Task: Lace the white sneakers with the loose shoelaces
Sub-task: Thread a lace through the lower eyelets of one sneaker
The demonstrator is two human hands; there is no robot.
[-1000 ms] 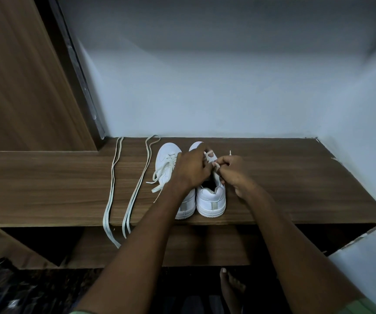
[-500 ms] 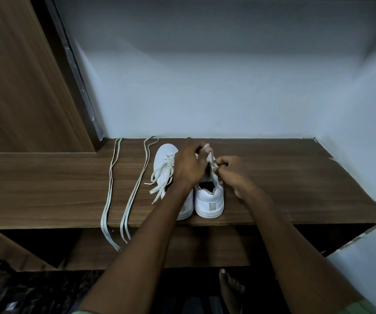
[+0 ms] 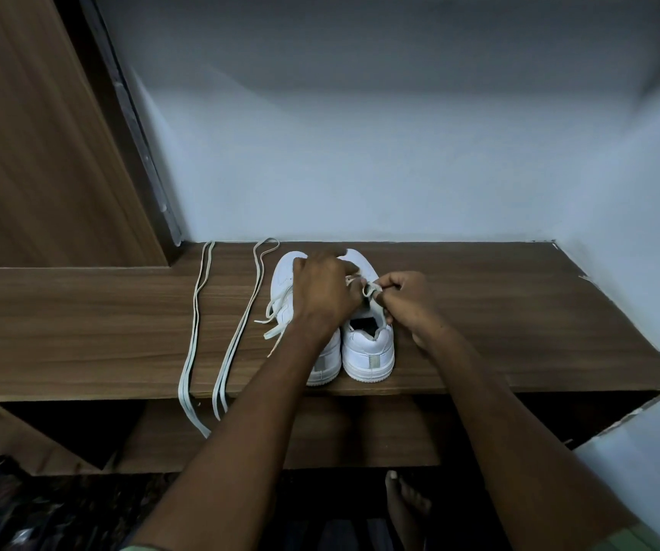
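Head view, looking down on a wooden desk (image 3: 499, 332) set against a pale wall (image 3: 360, 153). Two white sneakers stand side by side near the front edge, heels toward the viewer. The left sneaker (image 3: 286, 280) is partly covered by the left forearm, and its lace ends (image 3: 276, 316) hang loose over its outer side. The right sneaker (image 3: 368, 351) shows an open collar. The left hand (image 3: 326, 290) is curled over the tongue area between the two shoes, fingers bent; what it grips is hidden. The right hand (image 3: 403, 296) is pinched closed on a short bit of lace (image 3: 370, 289) above the right sneaker's eyelets. Compared with half a second earlier, the two hands are seen closer together, the fingertips nearly touching, and the raised lace end seen before is no longer standing up. Two loose shoelaces (image 3: 217, 320) lie doubled in long loops to the left of the shoes, their ends draped over the front edge as before.
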